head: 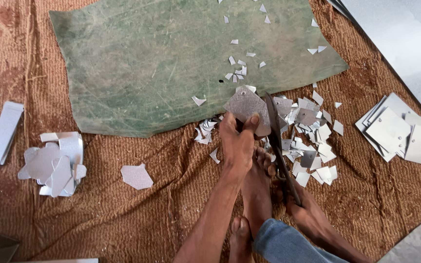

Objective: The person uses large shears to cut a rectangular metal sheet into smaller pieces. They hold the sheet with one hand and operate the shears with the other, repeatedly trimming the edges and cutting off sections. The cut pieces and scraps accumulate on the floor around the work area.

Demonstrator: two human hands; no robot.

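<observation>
The left hand (237, 141) pinches one flat, dull-grey metal piece (247, 106) at the green mat's (142, 63) edge. The right hand (308, 212) grips one pair of dark shears (277, 141), blades against that piece, over shiny offcuts (313, 146) on coarse brown matting (171, 195).

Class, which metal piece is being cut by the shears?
The piece gripped in the left hand, at the green mat's lower edge; the other pieces lie loose on the floor.

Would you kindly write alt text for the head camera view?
A left hand holds a cut grey metal piece against shears worked by the right hand, above a woven brown mat. Metal offcuts lie around; square blanks are stacked on the right.
</observation>
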